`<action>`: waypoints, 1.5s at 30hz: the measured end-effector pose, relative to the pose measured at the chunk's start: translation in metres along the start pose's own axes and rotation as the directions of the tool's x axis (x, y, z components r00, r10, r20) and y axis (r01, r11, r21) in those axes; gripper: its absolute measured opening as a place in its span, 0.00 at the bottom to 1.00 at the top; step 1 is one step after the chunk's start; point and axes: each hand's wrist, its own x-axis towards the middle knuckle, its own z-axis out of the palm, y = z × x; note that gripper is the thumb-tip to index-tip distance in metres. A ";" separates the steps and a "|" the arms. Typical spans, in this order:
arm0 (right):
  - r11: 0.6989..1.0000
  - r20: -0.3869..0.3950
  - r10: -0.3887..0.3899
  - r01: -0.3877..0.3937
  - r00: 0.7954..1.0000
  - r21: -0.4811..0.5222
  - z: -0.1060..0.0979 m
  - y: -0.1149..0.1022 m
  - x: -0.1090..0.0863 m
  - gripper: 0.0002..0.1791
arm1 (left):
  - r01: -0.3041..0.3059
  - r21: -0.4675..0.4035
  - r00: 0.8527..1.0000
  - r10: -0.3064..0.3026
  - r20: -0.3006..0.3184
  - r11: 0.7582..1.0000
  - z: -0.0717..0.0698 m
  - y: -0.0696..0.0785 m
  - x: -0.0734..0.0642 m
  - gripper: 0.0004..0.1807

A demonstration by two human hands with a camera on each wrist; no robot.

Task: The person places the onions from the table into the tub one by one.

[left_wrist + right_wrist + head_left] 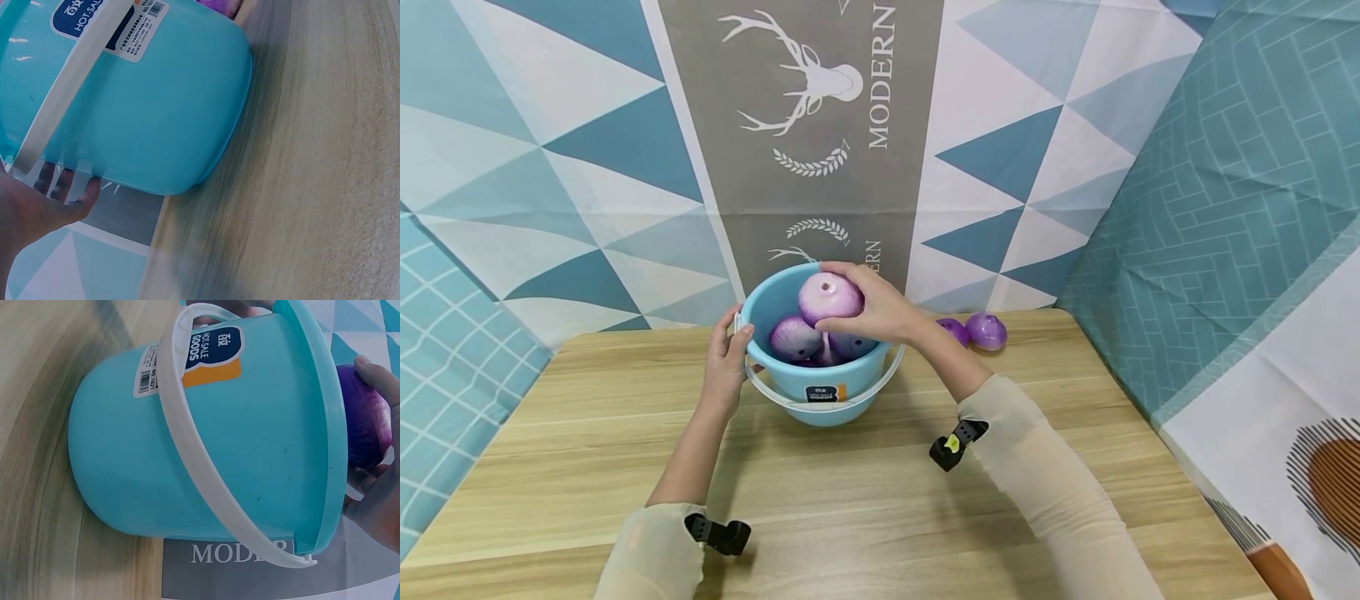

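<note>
A light-blue bucket [820,392] with a white handle [206,469] stands on the wooden table, and several purple onions [795,337] lie inside it. My right hand [880,308] grips another onion [831,297] at the bucket's mouth, thumb on the near side and fingers over the far side. In the right wrist view this onion [364,419] shows just past the rim. At the bucket's left side, my left hand [724,362] holds the rim, with the thumb near the handle joint. The left wrist view has the left fingers [87,197] against the bucket wall.
Two purple onions [987,332] lie on the table [850,500] to the right of the bucket, near the back edge. A patterned cloth [805,183] hangs behind the table. Another cloth [1240,208] hangs along the right side.
</note>
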 end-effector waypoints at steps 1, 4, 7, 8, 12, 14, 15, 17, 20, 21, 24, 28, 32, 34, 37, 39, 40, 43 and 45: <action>1.000 0.000 0.000 0.000 1.000 -0.004 0.001 0.000 0.000 0.43 | -0.001 0.003 1.000 0.001 -0.001 1.000 0.000 0.000 0.000 0.28; 1.000 -0.004 -0.007 0.007 1.000 -0.013 0.002 -0.001 0.002 0.43 | -0.004 0.004 1.000 0.004 -0.001 1.000 0.000 0.000 0.000 0.28; 1.000 -0.011 -0.024 0.024 1.000 -0.016 0.004 -0.003 0.003 0.42 | -0.006 0.001 1.000 0.006 0.002 1.000 0.000 0.000 -0.001 0.28; 0.999 -0.012 -0.029 0.029 0.999 -0.014 0.004 -0.004 0.004 0.42 | -0.007 0.000 1.000 0.007 0.003 1.000 0.000 0.000 -0.001 0.28; 0.999 -0.008 -0.041 0.041 0.999 -0.013 0.006 -0.005 0.005 0.42 | -0.012 0.015 1.000 0.012 0.006 1.000 -0.001 0.000 -0.001 0.28; 0.999 -0.004 -0.039 0.039 0.999 -0.010 0.007 -0.004 0.006 0.42 | -0.014 0.023 1.000 0.014 0.007 1.000 -0.001 0.000 -0.001 0.28; 0.999 -0.004 -0.040 0.040 0.999 -0.009 0.007 -0.004 0.007 0.42 | -0.014 0.024 1.000 0.014 0.007 1.000 -0.001 -0.001 0.000 0.28; 0.999 -0.001 -0.046 0.046 0.999 -0.009 0.009 -0.004 0.008 0.42 | -0.014 0.024 1.000 0.013 0.009 1.000 -0.001 -0.001 0.000 0.28; 0.998 0.003 -0.064 0.064 0.998 -0.014 0.011 -0.003 0.009 0.43 | -0.012 0.018 1.000 0.012 0.011 1.000 -0.001 -0.001 0.000 0.29; 0.997 0.005 -0.069 0.069 0.998 -0.016 0.012 -0.003 0.010 0.43 | -0.012 0.017 1.000 0.012 0.012 1.000 -0.001 -0.001 0.000 0.29; 0.997 0.010 -0.077 0.077 0.997 -0.021 0.015 -0.003 0.011 0.42 | -0.015 0.023 1.000 0.014 0.013 1.000 -0.002 -0.001 0.000 0.29; 0.997 0.017 -0.064 0.065 0.998 -0.037 0.018 -0.003 0.011 0.42 | -0.021 0.022 1.000 0.020 0.017 1.000 -0.001 -0.001 -0.001 0.28; 0.998 0.026 -0.054 0.055 0.998 -0.037 0.021 -0.004 0.012 0.43 | -0.022 0.020 1.000 0.022 0.020 1.000 -0.001 0.000 -0.002 0.28; 0.999 0.036 -0.048 0.049 0.998 -0.023 0.022 -0.004 0.011 0.43 | -0.022 0.019 1.000 0.021 0.021 1.000 0.000 -0.001 -0.002 0.27; 1.000 0.060 -0.031 0.032 0.998 -0.001 0.022 -0.005 0.011 0.43 | -0.022 0.017 0.999 0.022 0.025 1.000 0.000 -0.001 -0.002 0.27; 1.000 0.073 -0.020 0.020 0.997 0.010 0.022 -0.005 0.010 0.43 | -0.024 0.017 0.999 0.023 0.026 1.000 0.000 -0.001 -0.002 0.27; 1.000 0.077 -0.014 0.013 0.997 0.017 0.022 -0.005 0.010 0.43 | -0.025 0.018 0.999 0.024 0.026 1.000 0.000 -0.001 -0.002 0.27; 1.000 0.073 -0.010 0.008 0.997 0.019 0.021 -0.004 0.009 0.43 | -0.024 0.018 0.999 0.023 0.026 1.000 -0.001 -0.001 -0.002 0.28; 1.000 0.065 -0.008 0.007 0.998 0.015 0.020 -0.003 0.008 0.42 | -0.021 0.017 0.999 0.021 0.025 1.000 -0.001 -0.001 -0.002 0.28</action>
